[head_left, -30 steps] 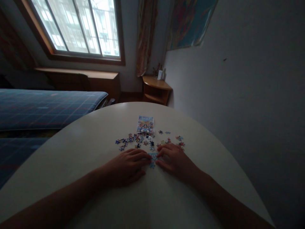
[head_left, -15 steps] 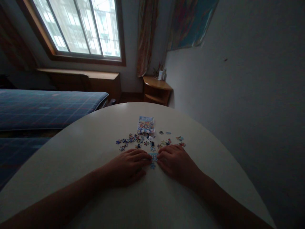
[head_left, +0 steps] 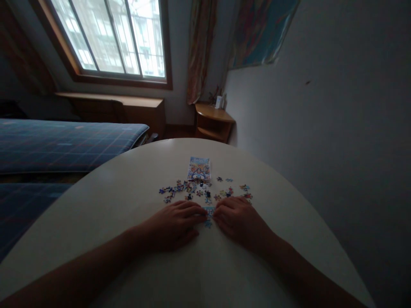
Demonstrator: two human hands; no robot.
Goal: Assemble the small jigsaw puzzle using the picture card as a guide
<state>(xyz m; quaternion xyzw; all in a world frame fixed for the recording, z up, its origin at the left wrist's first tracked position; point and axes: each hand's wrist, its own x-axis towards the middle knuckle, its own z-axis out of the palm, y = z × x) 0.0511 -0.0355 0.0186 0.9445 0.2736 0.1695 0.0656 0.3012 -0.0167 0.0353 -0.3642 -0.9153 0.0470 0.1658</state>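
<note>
My left hand (head_left: 175, 223) and my right hand (head_left: 239, 220) lie palm down on a round white table (head_left: 135, 188), fingertips nearly meeting. Between the fingertips sits a small joined patch of light blue puzzle pieces (head_left: 208, 212), which both hands press or pinch at its edges. Several loose coloured puzzle pieces (head_left: 192, 190) are scattered just beyond the hands. A small picture card or box lid (head_left: 199, 168) with a colourful cartoon print lies farther back on the table.
A bed with a blue checked cover (head_left: 64, 143) stands left of the table. A wooden corner shelf (head_left: 213, 122) and a long wooden ledge sit under the window (head_left: 112, 38). A grey wall (head_left: 321, 128) runs close along the table's right side.
The two hands have drawn slightly closer over the blue patch. The view has shifted a little; nothing else on the table has moved.
</note>
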